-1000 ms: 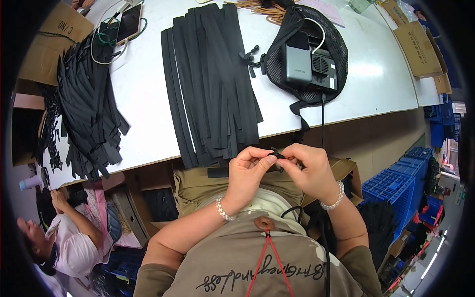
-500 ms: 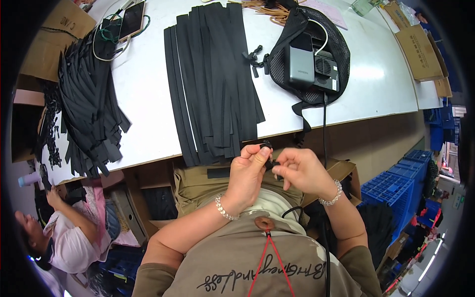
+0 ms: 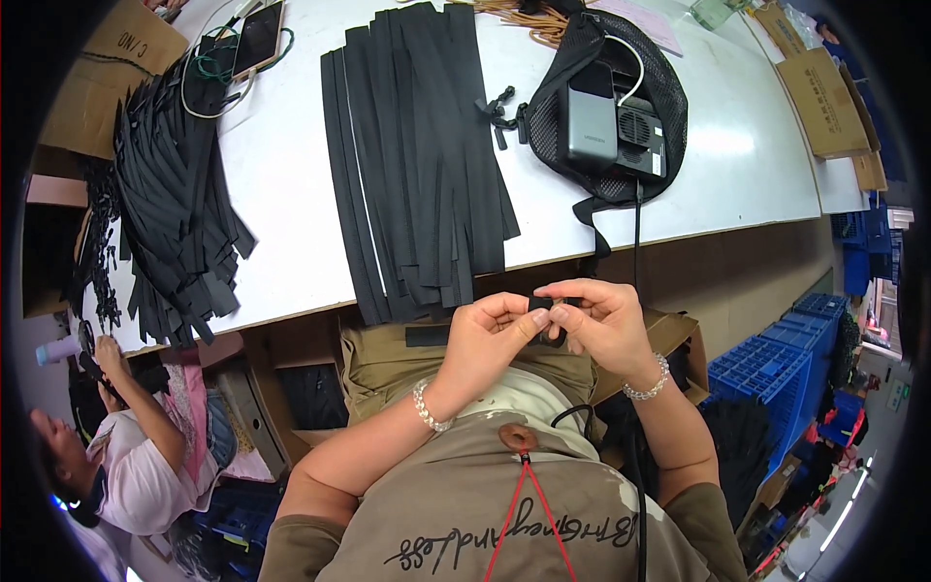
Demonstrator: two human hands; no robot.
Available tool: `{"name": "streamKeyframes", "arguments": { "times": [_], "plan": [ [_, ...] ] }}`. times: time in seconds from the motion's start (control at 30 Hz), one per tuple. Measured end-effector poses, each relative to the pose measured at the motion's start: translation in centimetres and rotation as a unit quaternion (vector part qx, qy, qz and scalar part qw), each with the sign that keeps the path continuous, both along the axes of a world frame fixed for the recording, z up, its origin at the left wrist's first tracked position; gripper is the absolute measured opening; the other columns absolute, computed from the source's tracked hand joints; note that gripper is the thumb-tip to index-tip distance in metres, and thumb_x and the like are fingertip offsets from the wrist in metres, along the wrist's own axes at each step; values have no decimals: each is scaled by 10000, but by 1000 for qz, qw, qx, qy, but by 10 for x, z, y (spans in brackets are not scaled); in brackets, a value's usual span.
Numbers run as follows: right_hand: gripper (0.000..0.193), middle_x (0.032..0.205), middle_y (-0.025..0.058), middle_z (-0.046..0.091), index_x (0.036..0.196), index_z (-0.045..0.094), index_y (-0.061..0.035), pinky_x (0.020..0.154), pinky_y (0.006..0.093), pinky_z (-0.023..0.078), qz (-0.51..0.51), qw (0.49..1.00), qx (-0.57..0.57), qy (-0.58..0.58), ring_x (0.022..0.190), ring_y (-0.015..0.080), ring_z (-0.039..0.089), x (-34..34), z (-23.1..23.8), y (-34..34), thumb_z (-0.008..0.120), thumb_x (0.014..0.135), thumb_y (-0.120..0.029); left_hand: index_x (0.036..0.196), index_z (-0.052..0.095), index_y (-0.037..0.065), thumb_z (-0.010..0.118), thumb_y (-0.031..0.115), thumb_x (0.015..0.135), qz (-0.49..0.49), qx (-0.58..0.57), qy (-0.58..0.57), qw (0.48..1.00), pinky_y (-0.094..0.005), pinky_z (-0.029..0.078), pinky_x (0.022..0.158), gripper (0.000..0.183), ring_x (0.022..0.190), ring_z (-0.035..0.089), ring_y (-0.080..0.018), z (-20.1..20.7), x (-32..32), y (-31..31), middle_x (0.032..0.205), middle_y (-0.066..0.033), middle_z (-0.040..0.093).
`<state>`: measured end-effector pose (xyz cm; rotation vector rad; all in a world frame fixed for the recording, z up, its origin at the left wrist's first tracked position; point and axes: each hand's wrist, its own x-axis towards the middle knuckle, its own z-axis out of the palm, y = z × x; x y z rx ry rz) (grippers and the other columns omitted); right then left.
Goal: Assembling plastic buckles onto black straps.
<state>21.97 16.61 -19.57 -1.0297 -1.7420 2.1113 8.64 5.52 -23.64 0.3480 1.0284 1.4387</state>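
Close in front of my body, my left hand (image 3: pixel 492 335) and my right hand (image 3: pixel 603 328) meet with thumbs nearly touching. Both pinch a small black strap piece (image 3: pixel 541 304) between thumb and forefinger; its ends are largely covered by my fingers. Just beyond my left hand, a stack of flat black straps (image 3: pixel 412 155) lies lengthwise on the white table (image 3: pixel 737 199), some ends reaching over the front edge. Several short knotted black pieces (image 3: pixel 500 114) sit right of the stack. One dark strap (image 3: pixel 427 336) lies across my lap.
A black mesh bag (image 3: pixel 669 87) holds a grey power bank (image 3: pixel 591 126). A black cable (image 3: pixel 637 252) runs down from it. More black straps (image 3: pixel 179 204) and a phone (image 3: pixel 259 41) are at the left. Another person (image 3: pixel 145 451) works there. Blue crates (image 3: pixel 766 373) stand right, below a carton (image 3: pixel 819 102).
My hands have come together, the right moving nearer the left, and the black piece is turned so a flat part shows. At the left, the other person's hand has risen.
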Motion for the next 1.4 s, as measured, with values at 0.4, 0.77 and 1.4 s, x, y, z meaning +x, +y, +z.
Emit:
{"name": "streamKeyframes", "arguments": {
  "times": [0.4, 0.77, 1.4],
  "plan": [
    [173, 691, 51, 621, 1017, 643, 25, 413, 151, 370, -92, 992, -31, 77, 489, 21, 474, 1, -12, -13, 601, 876, -67, 942, 661, -27, 630, 17, 842, 36, 62, 106, 992, -225, 497, 703, 113, 785, 605, -100, 6, 3, 1, 863, -68, 642],
    [189, 705, 58, 628, 1038, 640, 18, 424, 150, 378, -77, 996, 7, 38, 504, 24, 488, -2, -9, -8, 603, 872, -65, 992, 569, -20, 614, 31, 862, 64, 53, 33, 996, -197, 476, 720, 146, 789, 579, -62, 8, 2, 6, 874, -43, 619],
    [100, 664, 34, 582, 789, 599, 11, 453, 186, 408, -50, 996, -68, 35, 503, 56, 514, 3, -1, -2, 581, 870, -44, 1067, 635, 4, 569, 92, 902, 23, 2, -20, 1000, -182, 453, 648, 198, 728, 528, -27, 4, -9, 5, 820, 25, 600]
  ]
}}
